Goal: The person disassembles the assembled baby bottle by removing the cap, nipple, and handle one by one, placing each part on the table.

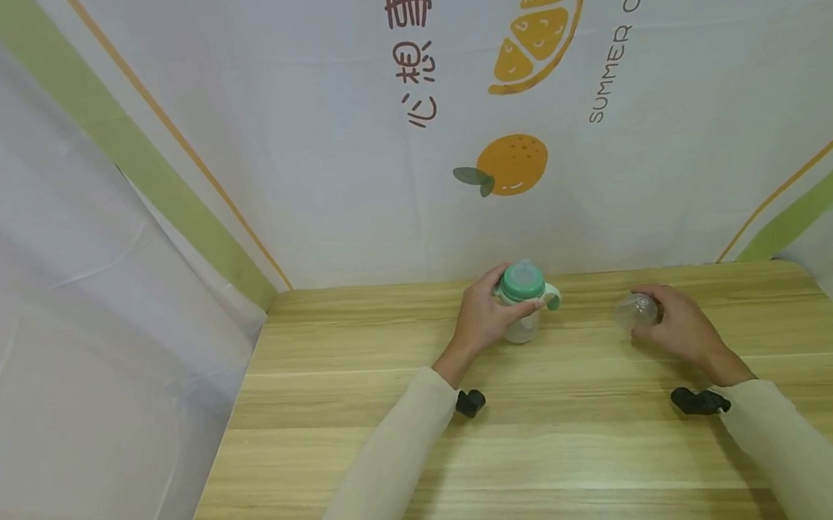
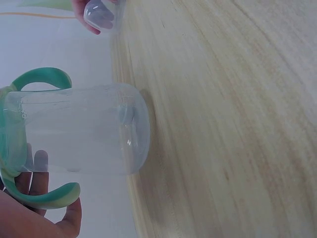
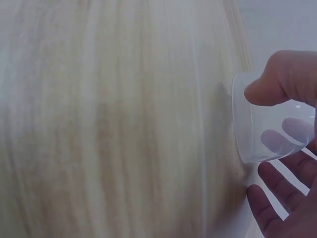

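Note:
In the head view my left hand [image 1: 484, 318] grips a clear baby bottle [image 1: 521, 330] with a green collar [image 1: 522, 281] and a teat on top. The bottle stands upright near the table's back edge; its green and white handles [image 2: 44, 77] show on both sides in the left wrist view, with fingers around one of them. To the right, my right hand [image 1: 682, 326] holds a clear dome-shaped bottle cap [image 3: 247, 119] between thumb and fingers. The cap's open rim faces down at the tabletop, very close to it; whether it touches is hard to tell.
The wood-grain table [image 1: 573, 479] ends at a white curtain [image 1: 348, 174] printed with oranges and lettering. More pale cloth [image 1: 91, 325] hangs at the left side. A black wrist mount [image 1: 470, 403] sits by the left sleeve, another black mount [image 1: 699, 401] by the right one.

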`<state>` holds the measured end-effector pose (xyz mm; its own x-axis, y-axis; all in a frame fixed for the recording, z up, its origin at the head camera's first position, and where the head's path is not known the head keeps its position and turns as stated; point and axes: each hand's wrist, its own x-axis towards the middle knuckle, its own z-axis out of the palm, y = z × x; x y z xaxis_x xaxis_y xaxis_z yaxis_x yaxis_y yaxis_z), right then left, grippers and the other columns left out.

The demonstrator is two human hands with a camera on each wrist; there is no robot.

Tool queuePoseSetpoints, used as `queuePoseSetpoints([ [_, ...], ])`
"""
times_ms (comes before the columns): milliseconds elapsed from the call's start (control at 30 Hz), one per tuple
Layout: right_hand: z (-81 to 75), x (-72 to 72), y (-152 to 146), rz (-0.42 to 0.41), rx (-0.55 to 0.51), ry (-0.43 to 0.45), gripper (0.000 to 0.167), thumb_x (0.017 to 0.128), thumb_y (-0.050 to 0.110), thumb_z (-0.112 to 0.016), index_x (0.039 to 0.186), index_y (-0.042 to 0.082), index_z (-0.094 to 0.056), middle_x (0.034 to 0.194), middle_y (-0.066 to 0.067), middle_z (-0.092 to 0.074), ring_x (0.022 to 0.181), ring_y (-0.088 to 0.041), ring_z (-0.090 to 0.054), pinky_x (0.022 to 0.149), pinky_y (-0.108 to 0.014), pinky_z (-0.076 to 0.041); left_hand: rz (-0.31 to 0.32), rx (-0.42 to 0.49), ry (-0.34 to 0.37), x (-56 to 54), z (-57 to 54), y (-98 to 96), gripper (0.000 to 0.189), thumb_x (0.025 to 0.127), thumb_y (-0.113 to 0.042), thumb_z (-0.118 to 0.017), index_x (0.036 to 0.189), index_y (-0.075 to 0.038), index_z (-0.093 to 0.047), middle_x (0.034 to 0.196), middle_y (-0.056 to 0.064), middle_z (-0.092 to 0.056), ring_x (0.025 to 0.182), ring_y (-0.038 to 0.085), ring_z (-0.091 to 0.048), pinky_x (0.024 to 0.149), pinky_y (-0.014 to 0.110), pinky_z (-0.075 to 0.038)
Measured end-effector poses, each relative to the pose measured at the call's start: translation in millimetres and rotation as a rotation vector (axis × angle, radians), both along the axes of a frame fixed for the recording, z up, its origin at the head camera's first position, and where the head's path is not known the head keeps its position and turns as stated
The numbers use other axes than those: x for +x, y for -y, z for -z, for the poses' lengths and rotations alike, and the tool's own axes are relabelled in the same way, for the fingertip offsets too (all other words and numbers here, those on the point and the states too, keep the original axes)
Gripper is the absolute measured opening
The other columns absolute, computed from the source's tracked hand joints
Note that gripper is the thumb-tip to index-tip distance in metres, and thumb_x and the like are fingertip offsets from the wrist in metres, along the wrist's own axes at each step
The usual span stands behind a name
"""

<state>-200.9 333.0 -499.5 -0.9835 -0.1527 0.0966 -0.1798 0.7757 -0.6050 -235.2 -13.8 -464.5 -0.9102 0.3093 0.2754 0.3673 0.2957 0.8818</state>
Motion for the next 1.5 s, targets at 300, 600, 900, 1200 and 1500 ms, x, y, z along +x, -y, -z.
queuePoseSetpoints([
  [300,-3.8,1.3,5,0.007,-0.055,0.021,0.076,0.096,0.017,-0.083,0.157,-0.012,-0.047,0.151,-0.037,-0.053,0.131,-0.057,-0.054,0.101,-0.071,-0.046,-0.003,-0.010,-0.006,-0.3,-0.1,-0.5,0.069,0.091,-0.023,-0.095,0.151,-0.008,-0.064,0.141,0.007,-0.073,0.127,0.020,-0.069,0.108,0.038,-0.054],
  [600,-20.1,0.2,24,0.002,-0.082,-0.112,0.070,0.095,0.020,-0.083,0.153,-0.008,-0.054,0.152,-0.033,-0.053,0.137,-0.057,-0.047,0.102,-0.075,-0.042,-0.008,-0.012,-0.011,-0.9,0.1,-0.3,0.068,0.091,-0.021,-0.094,0.151,-0.006,-0.064,0.140,0.009,-0.073,0.127,0.023,-0.069,0.108,0.038,-0.054],
  [900,-38.7,-0.2,53,-0.014,-0.079,-0.219,0.063,0.094,0.017,-0.083,0.146,-0.009,-0.060,0.146,-0.033,-0.057,0.139,-0.058,-0.045,0.109,-0.078,-0.035,-0.003,-0.012,-0.010,-2.5,1.4,-0.3,0.070,0.091,-0.022,-0.095,0.152,-0.006,-0.063,0.141,0.008,-0.073,0.127,0.020,-0.069,0.108,0.036,-0.054],
  [1200,-54.7,-2.6,89,-0.085,-0.122,-0.266,0.054,0.097,0.013,-0.080,0.144,-0.008,-0.063,0.140,-0.029,-0.065,0.136,-0.053,-0.051,0.107,-0.075,-0.040,0.011,0.000,-0.021,-2.1,1.9,-0.2,0.070,0.092,-0.022,-0.094,0.151,-0.004,-0.063,0.140,0.010,-0.073,0.126,0.021,-0.070,0.108,0.035,-0.054],
  [1500,-67.8,-7.7,126,-0.156,-0.162,-0.266,0.051,0.100,0.018,-0.078,0.143,-0.006,-0.064,0.138,-0.024,-0.068,0.134,-0.047,-0.055,0.106,-0.068,-0.045,0.013,-0.006,-0.026,-2.7,2.8,0.2,0.069,0.093,-0.022,-0.093,0.152,-0.003,-0.062,0.143,0.012,-0.072,0.128,0.023,-0.069,0.108,0.035,-0.054],
])
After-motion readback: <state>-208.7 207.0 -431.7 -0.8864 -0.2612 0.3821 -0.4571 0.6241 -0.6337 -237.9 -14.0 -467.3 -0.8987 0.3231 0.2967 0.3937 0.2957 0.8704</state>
